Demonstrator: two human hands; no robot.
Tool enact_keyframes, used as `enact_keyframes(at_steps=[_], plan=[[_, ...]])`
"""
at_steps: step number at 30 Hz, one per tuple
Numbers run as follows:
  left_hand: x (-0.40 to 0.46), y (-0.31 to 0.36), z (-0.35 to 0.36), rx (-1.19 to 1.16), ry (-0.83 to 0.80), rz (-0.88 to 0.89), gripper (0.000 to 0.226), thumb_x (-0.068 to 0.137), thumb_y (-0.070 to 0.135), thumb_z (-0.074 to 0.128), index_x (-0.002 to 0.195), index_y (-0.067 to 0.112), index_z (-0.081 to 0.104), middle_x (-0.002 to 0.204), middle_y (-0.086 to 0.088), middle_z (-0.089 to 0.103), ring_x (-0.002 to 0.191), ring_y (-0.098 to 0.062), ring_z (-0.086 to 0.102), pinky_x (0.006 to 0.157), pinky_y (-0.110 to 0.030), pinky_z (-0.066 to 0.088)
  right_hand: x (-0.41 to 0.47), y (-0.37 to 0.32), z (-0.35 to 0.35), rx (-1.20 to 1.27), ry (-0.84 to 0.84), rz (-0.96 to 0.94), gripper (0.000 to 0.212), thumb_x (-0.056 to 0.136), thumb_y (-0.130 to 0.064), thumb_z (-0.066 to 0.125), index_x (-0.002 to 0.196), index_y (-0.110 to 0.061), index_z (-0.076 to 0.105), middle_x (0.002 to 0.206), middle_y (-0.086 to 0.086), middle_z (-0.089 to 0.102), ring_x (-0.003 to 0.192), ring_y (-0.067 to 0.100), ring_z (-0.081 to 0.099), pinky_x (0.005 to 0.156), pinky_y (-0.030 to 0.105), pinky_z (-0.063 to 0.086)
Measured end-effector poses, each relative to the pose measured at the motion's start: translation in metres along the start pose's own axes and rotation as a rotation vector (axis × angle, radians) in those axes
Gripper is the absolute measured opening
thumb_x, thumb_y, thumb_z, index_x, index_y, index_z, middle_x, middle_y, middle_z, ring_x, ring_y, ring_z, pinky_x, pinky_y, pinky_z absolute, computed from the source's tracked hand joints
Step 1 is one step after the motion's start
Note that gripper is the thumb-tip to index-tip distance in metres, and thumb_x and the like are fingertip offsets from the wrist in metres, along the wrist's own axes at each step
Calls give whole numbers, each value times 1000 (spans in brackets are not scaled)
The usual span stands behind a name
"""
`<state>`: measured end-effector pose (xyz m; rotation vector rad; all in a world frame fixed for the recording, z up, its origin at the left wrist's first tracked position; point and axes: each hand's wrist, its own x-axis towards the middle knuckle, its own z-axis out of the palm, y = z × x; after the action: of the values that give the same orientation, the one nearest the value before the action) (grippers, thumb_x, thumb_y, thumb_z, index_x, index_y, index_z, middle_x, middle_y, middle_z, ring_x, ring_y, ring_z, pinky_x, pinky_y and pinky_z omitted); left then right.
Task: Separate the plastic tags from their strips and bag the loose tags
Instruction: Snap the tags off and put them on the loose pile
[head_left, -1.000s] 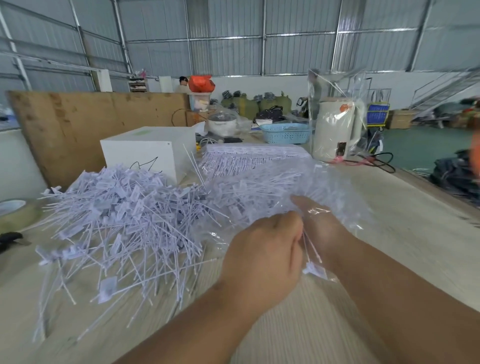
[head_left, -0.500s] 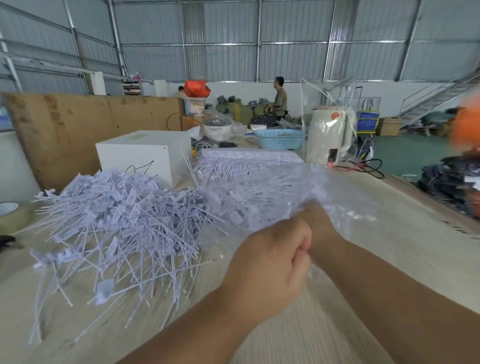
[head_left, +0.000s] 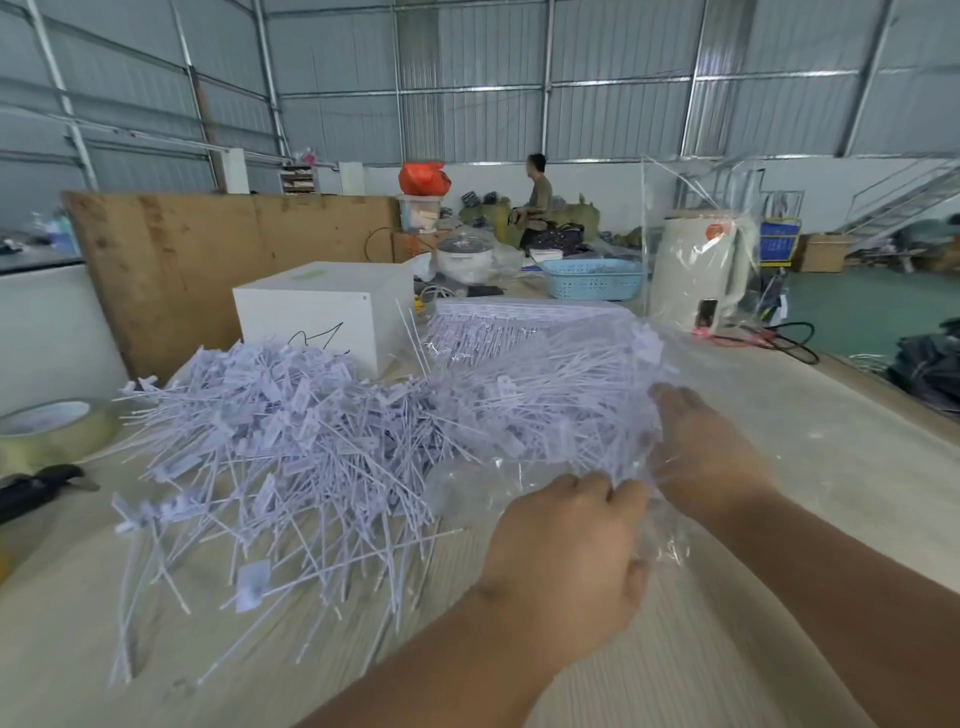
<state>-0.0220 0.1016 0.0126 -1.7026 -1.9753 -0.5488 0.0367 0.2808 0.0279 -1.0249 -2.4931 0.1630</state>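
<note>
Hundreds of loose white plastic tags (head_left: 270, 447) lie heaped on the pale wooden table (head_left: 857, 467), spilling toward a clear plastic bag (head_left: 571, 395) stuffed with more tags just right of the heap. The left hand (head_left: 566, 561) pinches the bag's near edge with curled fingers; the right hand (head_left: 701, 452) sits inside the film, fingers bent around it. Behind stand uncut tag strips (head_left: 519, 317), a white box (head_left: 322, 312), a blue basket (head_left: 592, 280) and a cream kettle (head_left: 696, 275); a tape roll (head_left: 52, 428) lies far left.
</note>
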Motion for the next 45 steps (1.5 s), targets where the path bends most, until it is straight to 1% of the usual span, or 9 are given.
enact_keyframes(at_steps=[7,12,19,24,29,33,38,40,45], plan=[[8,4,18,217,-205,-4,22,90,21,52,105,11,65,102,-9,55,96,-27,50,74,-37,39,9,12,11,-347,-145,-329,30,94,-19,44,124,-21,40,112,2,43,99,22,57,77,36,50],[0,4,6,239,-213,133,11,66,27,65,74,23,70,78,3,58,77,-19,56,73,-30,46,18,12,14,-248,-257,-161,44,100,-33,41,141,-26,27,120,5,53,105,28,59,84,34,45],[-10,10,-6,226,-231,219,12,60,36,68,62,25,66,66,10,52,69,-12,51,67,-25,38,25,-1,18,-211,-112,42,28,93,-22,40,120,-20,33,94,6,52,92,33,59,74,37,45],[-8,4,-2,160,-162,88,9,66,27,64,69,20,69,82,3,53,82,-21,52,79,-33,46,14,-14,10,-553,-142,62,76,84,-50,46,146,-20,15,138,6,36,129,28,38,101,45,34],[-6,6,-4,181,-171,51,8,63,27,65,66,20,68,80,3,54,80,-21,53,76,-35,46,-9,-33,-12,-738,-273,24,72,85,-55,38,144,-16,28,144,9,33,134,30,31,109,56,22],[-6,3,-9,179,-165,16,16,71,25,59,79,20,72,87,1,55,86,-23,51,82,-39,42,-29,-50,-28,-693,-203,-99,41,91,-27,45,130,-13,43,123,9,38,115,28,44,86,41,48],[-3,-6,-27,115,-351,10,27,86,25,50,106,16,66,107,-5,53,104,-27,46,93,-41,31,-48,-52,-51,-435,-476,-200,5,87,-15,51,83,-14,53,84,0,51,80,19,56,67,25,43],[-1,-10,-36,71,-411,22,27,88,24,50,110,18,64,109,-5,53,105,-25,45,95,-40,32,-49,-58,-59,-318,-610,-261,27,86,-19,55,62,-12,47,62,0,43,58,14,45,54,23,36],[-16,-30,-57,-70,-398,18,26,88,26,51,109,24,67,111,2,54,107,-19,46,97,-37,35,-51,-89,-74,21,-878,-152,13,86,-13,58,79,-5,65,60,4,56,47,14,48,45,21,34]])
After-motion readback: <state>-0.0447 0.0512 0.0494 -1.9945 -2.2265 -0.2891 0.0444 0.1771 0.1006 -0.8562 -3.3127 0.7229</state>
